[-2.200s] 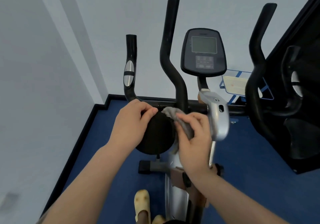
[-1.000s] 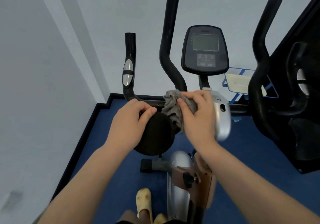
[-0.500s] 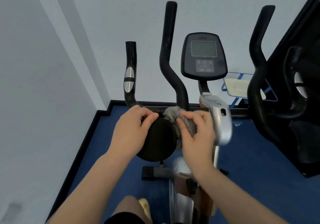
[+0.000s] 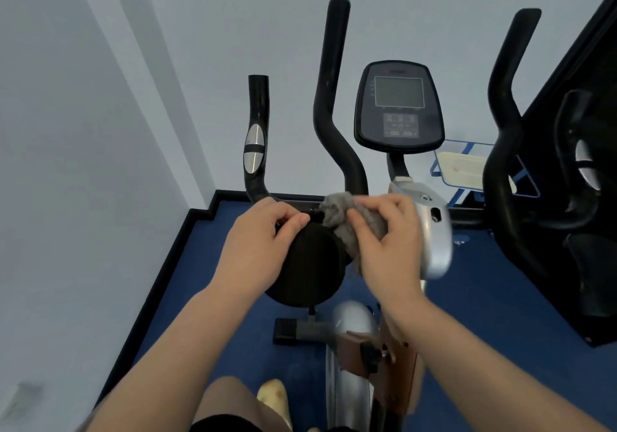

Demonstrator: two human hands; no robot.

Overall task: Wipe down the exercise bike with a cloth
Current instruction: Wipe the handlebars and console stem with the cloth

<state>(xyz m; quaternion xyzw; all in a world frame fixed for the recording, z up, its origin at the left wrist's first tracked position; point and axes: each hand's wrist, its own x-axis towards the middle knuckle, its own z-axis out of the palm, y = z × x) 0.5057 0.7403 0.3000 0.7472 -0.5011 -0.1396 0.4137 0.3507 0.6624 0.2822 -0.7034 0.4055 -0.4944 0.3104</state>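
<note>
I have the grey, nubbly cloth [image 4: 347,223] bunched against the exercise bike [image 4: 430,231], pressed where the crossbar meets the round black disc [image 4: 310,264] and the smooth silver housing. My right hand [image 4: 390,244] has its grip closed round the cloth, fingers curled over the wad. My left hand [image 4: 263,248] wraps its grip over the disc's upper edge, thumb on its matte face. Above stand curved black foam handlebars [image 4: 329,98] and the oval console [image 4: 399,106] with its dull grey screen. Below lies blue carpet floor [image 4: 500,298]; pale walls [image 4: 83,131] meet at the corner.
</note>
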